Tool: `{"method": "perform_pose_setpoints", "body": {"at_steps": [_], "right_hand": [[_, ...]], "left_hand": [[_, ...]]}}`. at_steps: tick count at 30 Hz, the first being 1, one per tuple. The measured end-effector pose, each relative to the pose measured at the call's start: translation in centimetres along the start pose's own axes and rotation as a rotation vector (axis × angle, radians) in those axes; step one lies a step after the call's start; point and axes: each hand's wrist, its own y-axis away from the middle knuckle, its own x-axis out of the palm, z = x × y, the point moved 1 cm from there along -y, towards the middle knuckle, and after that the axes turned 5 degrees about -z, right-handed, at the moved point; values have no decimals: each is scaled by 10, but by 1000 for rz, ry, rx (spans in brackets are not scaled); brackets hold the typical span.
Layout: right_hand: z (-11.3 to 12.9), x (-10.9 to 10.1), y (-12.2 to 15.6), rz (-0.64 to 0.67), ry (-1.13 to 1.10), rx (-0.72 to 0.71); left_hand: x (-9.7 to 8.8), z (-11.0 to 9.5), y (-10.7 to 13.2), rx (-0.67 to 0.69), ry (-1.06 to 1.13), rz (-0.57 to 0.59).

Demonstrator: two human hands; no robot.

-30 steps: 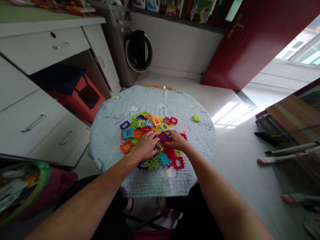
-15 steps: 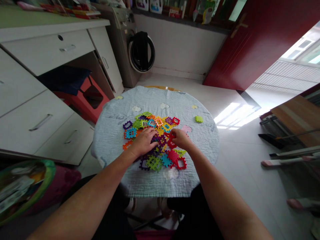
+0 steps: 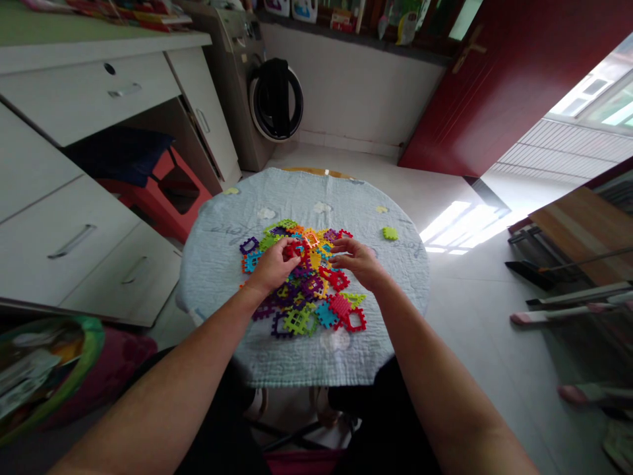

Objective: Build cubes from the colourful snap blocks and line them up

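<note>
While bin point(image 3: 121, 359) holds litter point(image 3: 32, 369), left hand point(image 3: 271, 267) pinches red piece point(image 3: 295, 251); pile point(image 3: 299, 320) beneath.

Domestic interior, apparently a home's laundry or utility room. Evidence: one front-loading washing machine point(image 3: 244, 112), dark cloth point(image 3: 275, 99) draped over its open hatch point(image 3: 299, 99); plastic jugs point(image 3: 304, 9) along a ledge point(image 3: 324, 28); white drawer unit point(image 3: 30, 168); red plastic stool point(image 3: 167, 166); filled bin point(image 3: 126, 359); round counter point(image 3: 388, 284) under patterned cloth.

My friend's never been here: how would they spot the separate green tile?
Find the pale blue tablecloth in mid-view. Look toward its far right, beyond the right hand. There, the light-green notched tile lies alone, apart from the multicoloured heap.
</note>
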Motion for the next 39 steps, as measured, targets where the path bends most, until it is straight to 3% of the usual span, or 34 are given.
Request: {"method": "perform_pose_setpoints", "body": {"at_steps": [4,8,10,14,18,21,23,29,32,35,39], "right_hand": [[-7,-27,-4,-177,56,36],[-10,-51,-4,-341,443,17],[-10,-56,0,-278,708,-16],[-18,-42,13,82,1051,-55],[-32,-17,18,122,1258,-101],[-33,-14,12,154,1295,-106],[-28,-22,8,166,1245,-92],[-17,-82,9,-85,919,41],[-24,-107,15,-47,840,163],[-34,-118,18,-40,924,262],[-44,-120,19,-152,1138,224]], "left_hand": [[-17,1,-5,-48,-144,-30],[-25,9,-7,-24,-353,-10],[-26,12,-7,42,-481,-43],[-24,16,-6,152,-648,-113],[-22,18,-5,157,-706,-85],[-25,23,-7,112,-768,-55],[-28,28,-9,56,-808,-41],[-31,42,-16,-54,-841,69],[-34,46,-19,-88,-841,61],[-38,47,-23,-164,-830,3],[-34,46,-26,-267,-816,-2]]}}
